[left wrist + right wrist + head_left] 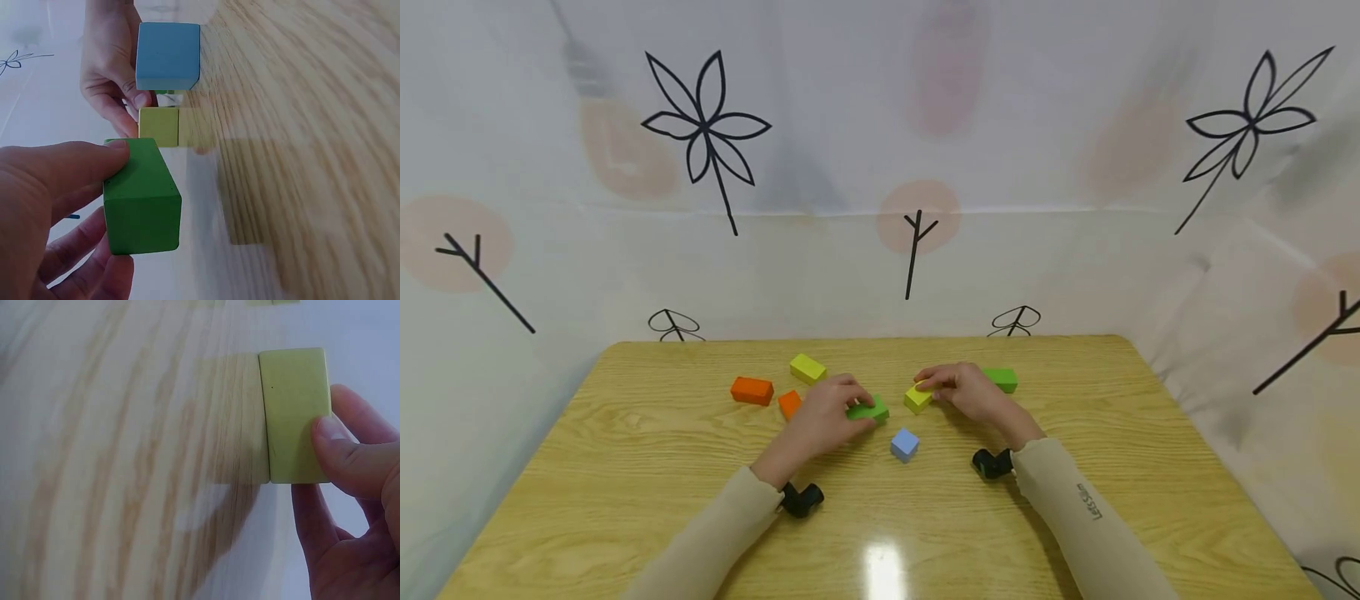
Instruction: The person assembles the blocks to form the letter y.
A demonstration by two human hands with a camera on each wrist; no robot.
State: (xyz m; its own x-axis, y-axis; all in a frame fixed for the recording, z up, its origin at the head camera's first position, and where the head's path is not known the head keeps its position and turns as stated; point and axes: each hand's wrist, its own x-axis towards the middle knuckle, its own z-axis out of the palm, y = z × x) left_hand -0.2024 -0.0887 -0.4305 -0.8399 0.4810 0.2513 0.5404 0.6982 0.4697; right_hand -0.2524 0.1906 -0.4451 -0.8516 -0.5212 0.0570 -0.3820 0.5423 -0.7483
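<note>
My left hand pinches a green rectangular block between thumb and fingers. The left wrist view has that block up close, its square end toward the camera and its shadow some way off on the wood. To the right, a yellow block is held by my right hand. Seen from the right wrist, the thumb presses one face of this yellow block, with fingers behind it and its edge down at the tabletop. A light blue cube sits on the table between the two hands, nearer to me.
Left of my left hand lie an orange block, a second orange one partly hidden by the hand, and a yellow block. Another green block lies behind my right hand. A patterned cloth hangs behind the wooden table.
</note>
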